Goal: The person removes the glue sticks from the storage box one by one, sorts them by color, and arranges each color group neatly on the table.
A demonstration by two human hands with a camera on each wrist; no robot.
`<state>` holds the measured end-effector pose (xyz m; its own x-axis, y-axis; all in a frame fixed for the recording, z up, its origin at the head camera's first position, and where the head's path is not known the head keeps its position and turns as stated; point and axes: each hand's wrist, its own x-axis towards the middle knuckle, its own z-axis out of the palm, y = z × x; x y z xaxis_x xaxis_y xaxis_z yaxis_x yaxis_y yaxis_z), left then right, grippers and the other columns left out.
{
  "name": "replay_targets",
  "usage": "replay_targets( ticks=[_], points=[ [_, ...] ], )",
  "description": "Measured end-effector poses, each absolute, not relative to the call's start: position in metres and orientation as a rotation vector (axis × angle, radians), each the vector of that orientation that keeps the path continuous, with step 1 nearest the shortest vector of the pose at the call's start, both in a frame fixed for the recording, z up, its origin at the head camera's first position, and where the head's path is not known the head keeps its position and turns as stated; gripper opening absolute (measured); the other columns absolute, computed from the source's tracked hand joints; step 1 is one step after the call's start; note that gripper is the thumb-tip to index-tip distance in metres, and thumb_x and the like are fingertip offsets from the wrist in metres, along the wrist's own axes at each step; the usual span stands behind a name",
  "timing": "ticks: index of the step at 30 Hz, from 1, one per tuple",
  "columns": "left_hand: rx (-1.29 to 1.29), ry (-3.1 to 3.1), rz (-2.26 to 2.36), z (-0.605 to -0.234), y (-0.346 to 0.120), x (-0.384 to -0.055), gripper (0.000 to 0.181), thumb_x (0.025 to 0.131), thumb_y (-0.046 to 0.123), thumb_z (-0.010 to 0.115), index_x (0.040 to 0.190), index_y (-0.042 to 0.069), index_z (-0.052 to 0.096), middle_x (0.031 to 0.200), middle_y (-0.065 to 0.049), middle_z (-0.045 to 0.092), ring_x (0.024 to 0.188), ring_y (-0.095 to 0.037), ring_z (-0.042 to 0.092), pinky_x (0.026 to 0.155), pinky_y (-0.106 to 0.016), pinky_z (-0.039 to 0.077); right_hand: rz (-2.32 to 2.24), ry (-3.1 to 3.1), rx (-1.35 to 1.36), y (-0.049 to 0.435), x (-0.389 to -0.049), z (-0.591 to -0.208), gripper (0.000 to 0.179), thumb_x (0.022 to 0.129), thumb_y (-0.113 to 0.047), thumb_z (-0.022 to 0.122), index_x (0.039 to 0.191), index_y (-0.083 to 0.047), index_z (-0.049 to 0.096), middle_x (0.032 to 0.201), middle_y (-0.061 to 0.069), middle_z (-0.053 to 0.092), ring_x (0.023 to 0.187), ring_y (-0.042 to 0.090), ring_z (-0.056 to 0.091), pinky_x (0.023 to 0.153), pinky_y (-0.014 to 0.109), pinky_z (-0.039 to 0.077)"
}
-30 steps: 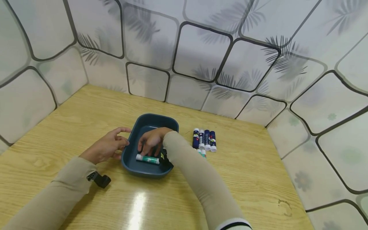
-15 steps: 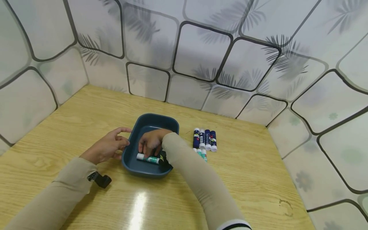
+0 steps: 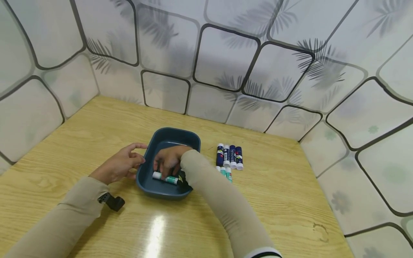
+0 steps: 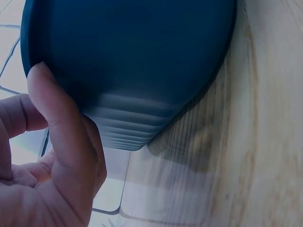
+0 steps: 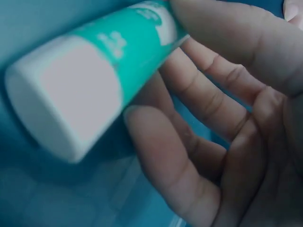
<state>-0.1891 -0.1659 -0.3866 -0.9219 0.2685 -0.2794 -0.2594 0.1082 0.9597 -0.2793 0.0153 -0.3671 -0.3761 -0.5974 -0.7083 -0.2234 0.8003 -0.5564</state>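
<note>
A dark blue plastic tray (image 3: 147, 188) stands on the table, with a green-and-white glue stick (image 3: 157, 175) lying in it. My right hand (image 3: 169, 159) reaches down inside the tray and pinches this glue stick (image 5: 128, 52); the right wrist view shows the thumb by its far end and fingers beneath. At the tray's left side, my left hand (image 3: 124, 163) touches the outer wall near the rim, fingers spread and slightly bent. In the left wrist view a fingertip of the left hand (image 4: 66, 142) rests against the wall of the tray (image 4: 142, 56).
Several dark blue and white glue sticks (image 3: 229, 156) lie in a row right of the tray. Green-and-white glue sticks (image 3: 226, 172) lie just below them, partly hidden by the right sleeve (image 3: 219, 193). A patterned wall (image 3: 209, 64) borders the wooden table (image 3: 280, 197).
My right fingers have come down onto the glue stick in the tray, and it has tilted slightly. The left hand stays at the tray's side.
</note>
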Motion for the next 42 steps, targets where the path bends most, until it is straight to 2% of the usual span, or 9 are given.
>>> replay_targets(
  ticks=[8,14,23,31,36,42],
  points=[
    [0.030,2.001,1.874,-0.389,-0.167,-0.189,0.057,0.099,0.003,0.047,0.150,0.008,0.022,0.103,-0.014,0.051,0.079,-0.020,0.058,0.057,-0.035,0.052,-0.533,1.931,-0.603,0.016,-0.281,-0.367,0.034,0.084,-0.001,0.073,0.113,-0.014,0.059,0.095,0.007,0.066,0.079,0.018,0.062,0.073,0.034,0.055],
    [0.025,1.999,1.874,-0.389,-0.168,-0.189,0.055,0.099,0.002,0.046,0.149,0.008,0.023,0.103,-0.015,0.051,0.080,-0.021,0.059,0.058,-0.035,0.052,-0.559,1.924,-0.595,0.018,-0.283,-0.368,0.033,0.085,-0.001,0.072,0.112,-0.013,0.059,0.090,0.008,0.065,0.074,0.017,0.061,0.068,0.031,0.055],
    [0.021,2.002,1.867,-0.389,-0.167,-0.190,0.055,0.099,0.002,0.047,0.148,0.008,0.024,0.101,-0.015,0.054,0.079,-0.020,0.058,0.059,-0.036,0.053,-0.623,1.904,-0.568,0.020,-0.285,-0.367,0.030,0.086,0.001,0.070,0.111,-0.010,0.057,0.092,0.010,0.065,0.077,0.019,0.062,0.069,0.031,0.055],
    [0.022,2.011,1.860,-0.388,-0.166,-0.190,0.055,0.099,0.001,0.047,0.148,0.008,0.024,0.103,-0.015,0.054,0.081,-0.021,0.057,0.058,-0.035,0.052,-0.725,1.934,-0.565,0.022,-0.289,-0.366,0.023,0.088,0.006,0.064,0.106,-0.006,0.057,0.079,0.009,0.058,0.066,0.018,0.055,0.068,0.034,0.056],
    [0.016,2.004,1.851,-0.386,-0.165,-0.190,0.056,0.099,0.001,0.047,0.149,0.009,0.023,0.104,-0.015,0.053,0.082,-0.022,0.056,0.059,-0.036,0.052,-0.625,1.912,-0.571,0.020,-0.288,-0.365,0.022,0.090,-0.006,0.068,0.109,-0.009,0.058,0.093,0.010,0.064,0.078,0.021,0.063,0.072,0.036,0.056],
    [0.020,1.990,1.849,-0.386,-0.166,-0.190,0.056,0.099,0.001,0.045,0.149,0.010,0.022,0.105,-0.016,0.052,0.081,-0.021,0.056,0.060,-0.035,0.052,-0.561,1.919,-0.542,0.013,-0.279,-0.368,0.026,0.088,-0.015,0.072,0.109,-0.011,0.058,0.103,0.011,0.062,0.085,0.024,0.066,0.071,0.037,0.056]
  ],
)
